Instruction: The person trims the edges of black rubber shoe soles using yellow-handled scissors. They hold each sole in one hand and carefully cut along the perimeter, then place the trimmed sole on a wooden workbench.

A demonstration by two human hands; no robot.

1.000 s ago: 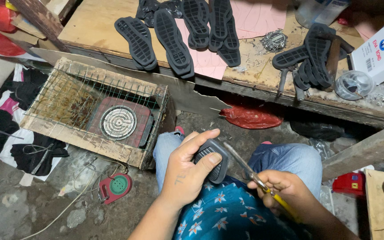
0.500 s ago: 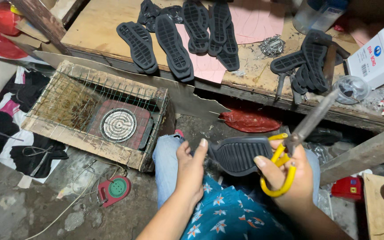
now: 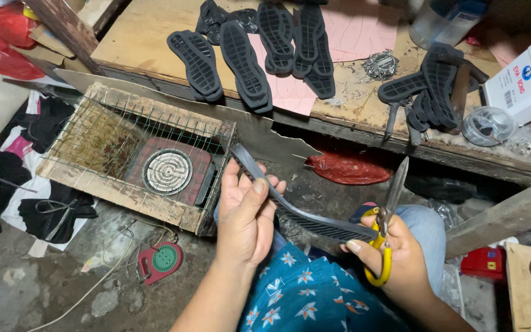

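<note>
Workbench [image 3: 155, 43] holds soles [image 3: 244, 61]; left hand [image 3: 247, 215] grips sole strip [image 3: 296, 209], right hand [image 3: 394, 258] clasps scissors [image 3: 383, 237].

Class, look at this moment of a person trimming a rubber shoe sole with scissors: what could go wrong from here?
1. The scissors in the right hand meet the sole close to that hand's fingertips, so a slip might nick them.
2. The left hand pinches only the sole's far end; the bent sole could twist and spoil the cut.
</note>
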